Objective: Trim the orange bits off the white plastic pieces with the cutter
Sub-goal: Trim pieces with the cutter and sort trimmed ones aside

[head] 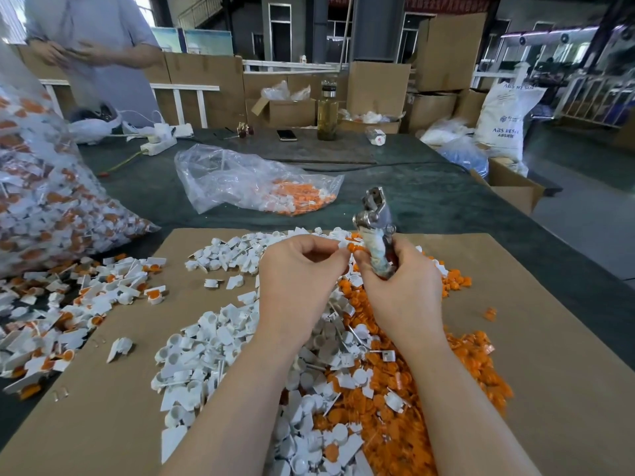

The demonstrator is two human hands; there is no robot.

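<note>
My right hand (402, 290) grips the metal cutter (374, 231) by its wrapped handles, jaws pointing up and away. My left hand (295, 273) pinches a white plastic piece with an orange bit (354, 248) right beside the cutter's handles. Both hands hover over a cardboard sheet (549, 338). Under them lie a heap of trimmed white pieces (206, 355) and a heap of cut orange bits (457, 372). To the left sits a pile of white pieces with orange still attached (103, 290).
A big clear bag of untrimmed pieces (44, 207) leans at the left. A smaller clear bag (254, 183) lies beyond the cardboard. A phone (287, 135), a bottle (327, 111) and a power strip (158, 146) sit at the table's far side, where another person (96, 53) stands.
</note>
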